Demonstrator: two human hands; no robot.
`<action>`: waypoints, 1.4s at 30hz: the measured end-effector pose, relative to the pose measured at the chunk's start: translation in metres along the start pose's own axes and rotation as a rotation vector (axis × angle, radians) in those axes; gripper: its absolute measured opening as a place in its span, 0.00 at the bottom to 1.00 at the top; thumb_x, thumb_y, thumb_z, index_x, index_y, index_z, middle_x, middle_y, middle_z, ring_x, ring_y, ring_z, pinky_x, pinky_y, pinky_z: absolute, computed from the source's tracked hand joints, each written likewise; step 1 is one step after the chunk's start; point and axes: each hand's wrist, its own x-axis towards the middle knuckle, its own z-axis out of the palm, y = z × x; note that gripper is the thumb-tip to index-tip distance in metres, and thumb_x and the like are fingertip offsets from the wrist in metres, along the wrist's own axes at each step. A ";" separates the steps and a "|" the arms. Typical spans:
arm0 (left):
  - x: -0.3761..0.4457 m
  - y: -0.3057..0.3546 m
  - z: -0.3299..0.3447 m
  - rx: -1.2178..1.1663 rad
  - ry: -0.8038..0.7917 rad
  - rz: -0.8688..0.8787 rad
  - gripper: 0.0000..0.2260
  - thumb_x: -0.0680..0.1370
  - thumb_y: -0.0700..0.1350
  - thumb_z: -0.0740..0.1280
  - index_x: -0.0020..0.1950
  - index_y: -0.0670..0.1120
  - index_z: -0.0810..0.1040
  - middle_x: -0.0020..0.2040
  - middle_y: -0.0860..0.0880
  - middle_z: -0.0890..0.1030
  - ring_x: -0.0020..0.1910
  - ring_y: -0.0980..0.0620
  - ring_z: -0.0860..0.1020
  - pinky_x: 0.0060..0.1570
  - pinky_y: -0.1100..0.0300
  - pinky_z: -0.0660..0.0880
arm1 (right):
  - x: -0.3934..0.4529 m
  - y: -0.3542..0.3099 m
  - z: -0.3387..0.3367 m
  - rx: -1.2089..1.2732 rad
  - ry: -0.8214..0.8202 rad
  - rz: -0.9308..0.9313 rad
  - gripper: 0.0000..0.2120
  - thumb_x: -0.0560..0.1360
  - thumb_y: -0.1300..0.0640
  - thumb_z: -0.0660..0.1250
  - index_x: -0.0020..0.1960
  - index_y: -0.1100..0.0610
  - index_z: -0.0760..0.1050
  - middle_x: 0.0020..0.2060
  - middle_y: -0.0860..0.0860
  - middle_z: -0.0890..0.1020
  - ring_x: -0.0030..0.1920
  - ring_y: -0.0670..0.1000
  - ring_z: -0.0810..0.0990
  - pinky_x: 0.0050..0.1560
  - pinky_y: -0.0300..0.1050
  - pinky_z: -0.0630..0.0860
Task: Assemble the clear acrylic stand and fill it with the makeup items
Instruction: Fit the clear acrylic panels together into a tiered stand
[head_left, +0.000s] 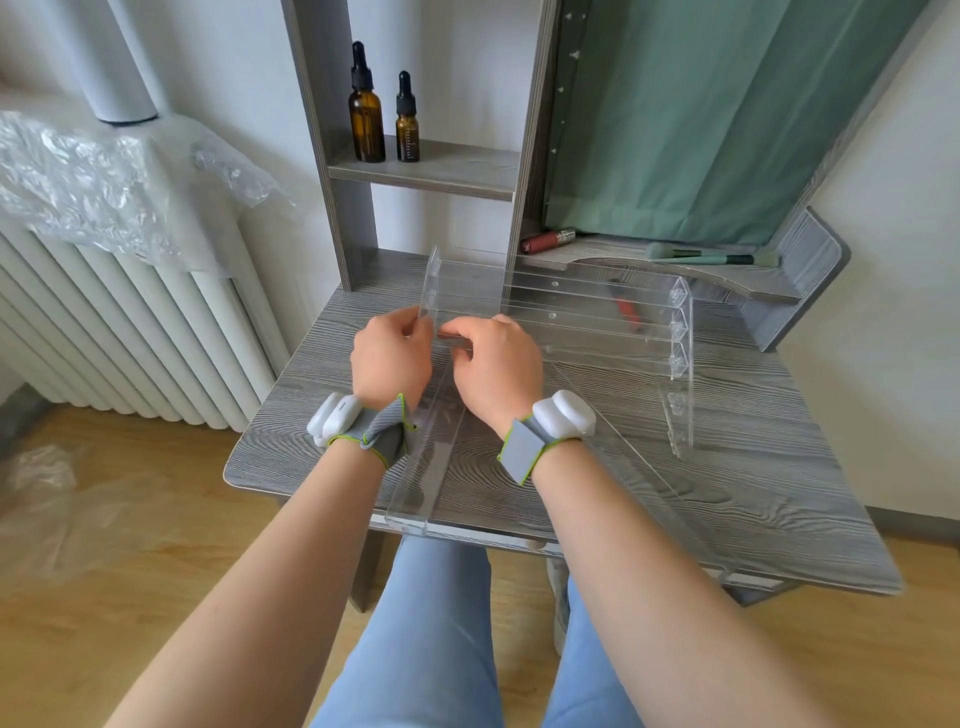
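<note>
Your left hand (390, 364) is knuckles-up, fingers curled, pinching the near end of the stand's left side panel (430, 291). Your right hand (496, 369) sits just beside it, palm down, fingers bent onto the clear strips at that same corner; the grip itself is hidden under the knuckles. Both forearms reach forward, nearly parallel, each with a wrist band.

The acrylic stand (597, 317) rests on the grey table (753, 467), its long shelf strips running left to right, stepped between the left panel and the upright right side panel (681, 364). A loose clear sheet (415, 478) lies flat toward you, overhanging the table edge.

Transparent edges blur together. A red-handled item (626, 312) shows through the strips, unidentifiable. Behind: lipstick (548, 240), makeup brushes (711, 255), two amber dropper bottles (367, 111).
</note>
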 end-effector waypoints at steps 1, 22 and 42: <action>-0.001 -0.001 -0.001 -0.019 -0.014 0.016 0.14 0.78 0.50 0.61 0.38 0.42 0.76 0.31 0.44 0.75 0.36 0.41 0.72 0.36 0.53 0.68 | -0.001 0.000 0.000 0.017 0.001 -0.007 0.15 0.75 0.61 0.65 0.56 0.46 0.83 0.47 0.53 0.83 0.51 0.56 0.80 0.46 0.42 0.70; -0.026 0.000 0.002 -0.074 -0.092 -0.031 0.10 0.79 0.52 0.61 0.46 0.47 0.75 0.41 0.47 0.80 0.49 0.40 0.78 0.43 0.54 0.69 | -0.053 0.040 -0.056 -0.158 0.006 0.379 0.09 0.67 0.56 0.72 0.47 0.49 0.81 0.45 0.47 0.79 0.44 0.53 0.76 0.39 0.42 0.67; -0.042 -0.003 -0.015 -0.142 -0.111 -0.004 0.20 0.73 0.33 0.64 0.59 0.50 0.82 0.45 0.57 0.80 0.46 0.58 0.76 0.36 0.81 0.65 | -0.055 0.011 -0.077 -0.210 -0.036 0.048 0.18 0.71 0.66 0.68 0.56 0.48 0.79 0.45 0.52 0.83 0.50 0.58 0.78 0.42 0.46 0.70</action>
